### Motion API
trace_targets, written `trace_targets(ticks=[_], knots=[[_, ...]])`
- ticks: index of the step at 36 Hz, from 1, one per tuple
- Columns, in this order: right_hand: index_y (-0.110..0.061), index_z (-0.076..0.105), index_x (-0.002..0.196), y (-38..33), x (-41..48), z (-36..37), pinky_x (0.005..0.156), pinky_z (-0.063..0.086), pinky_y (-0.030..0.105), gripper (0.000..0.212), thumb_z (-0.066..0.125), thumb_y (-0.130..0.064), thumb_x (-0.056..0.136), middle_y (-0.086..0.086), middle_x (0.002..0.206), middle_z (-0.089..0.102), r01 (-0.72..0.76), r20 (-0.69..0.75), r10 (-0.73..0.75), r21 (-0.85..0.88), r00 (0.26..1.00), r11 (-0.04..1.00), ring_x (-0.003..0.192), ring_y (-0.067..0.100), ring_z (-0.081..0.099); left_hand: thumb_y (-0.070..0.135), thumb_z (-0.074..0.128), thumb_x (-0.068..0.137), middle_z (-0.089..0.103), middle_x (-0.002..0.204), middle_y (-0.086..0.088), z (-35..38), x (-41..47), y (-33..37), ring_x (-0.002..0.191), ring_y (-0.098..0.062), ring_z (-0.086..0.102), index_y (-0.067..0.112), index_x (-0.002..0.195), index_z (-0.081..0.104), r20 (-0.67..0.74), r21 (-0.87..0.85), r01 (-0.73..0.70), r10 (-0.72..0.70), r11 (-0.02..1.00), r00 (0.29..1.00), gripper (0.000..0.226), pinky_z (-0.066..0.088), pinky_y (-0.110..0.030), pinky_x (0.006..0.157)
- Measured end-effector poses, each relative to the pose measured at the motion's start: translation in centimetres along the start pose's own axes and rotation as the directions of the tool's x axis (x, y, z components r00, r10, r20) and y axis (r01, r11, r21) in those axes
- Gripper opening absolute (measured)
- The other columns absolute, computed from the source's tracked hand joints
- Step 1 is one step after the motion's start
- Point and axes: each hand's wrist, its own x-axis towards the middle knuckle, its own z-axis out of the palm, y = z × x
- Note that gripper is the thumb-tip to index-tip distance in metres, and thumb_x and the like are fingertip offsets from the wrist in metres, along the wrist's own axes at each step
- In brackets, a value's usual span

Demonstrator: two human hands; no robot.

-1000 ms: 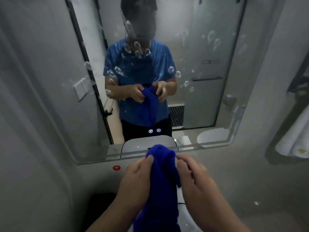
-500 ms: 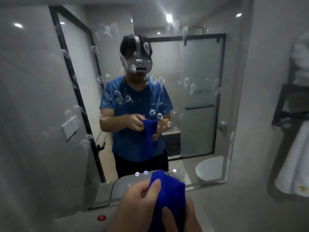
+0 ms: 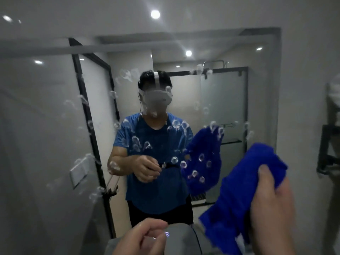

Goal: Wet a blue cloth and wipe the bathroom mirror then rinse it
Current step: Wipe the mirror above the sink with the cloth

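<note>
Right hand (image 3: pixel 272 208) was cut off by the lower frame edge, so no wrist was seen. Its thumb lay over the blue cloth (image 3: pixel 244 184). The other fingers were curled round the bunched fabric and mostly hidden behind it. The cloth was held up before the lower right part of the mirror (image 3: pixel 55 126); whether it touched the glass could not be told. Motion blur softened all edges.

Left hand (image 3: pixel 143 238) was low at centre and partly cut off, fingers curled in against the thumb, holding nothing. White ringed spots (image 3: pixel 174 160) dotted the glass. A grey rounded object (image 3: pixel 180 240) below the mirror was half hidden by the hands.

Half a second before, both hands held the cloth low at centre. Now the left had let go and the right had carried it up and rightward.
</note>
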Motion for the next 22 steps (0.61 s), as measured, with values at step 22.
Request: trace_targets(ticks=[22], knots=[[-0.028,0.064,0.114,15.0,-0.4,12.6,0.100,0.047,0.038,0.051,0.077,-0.036,0.065,-0.006,0.117,0.059,0.906,0.355,-0.834,-0.127,0.423,0.405,0.105,0.021,0.060,0.009,0.093,0.063,0.057,0.087,0.015,-1.1,11.0,-1.0,0.065,-0.010,0.061,0.039,0.080,0.069,-0.337,0.614,-0.157,0.437,0.773,0.834,0.043,0.044,-0.026,0.056]])
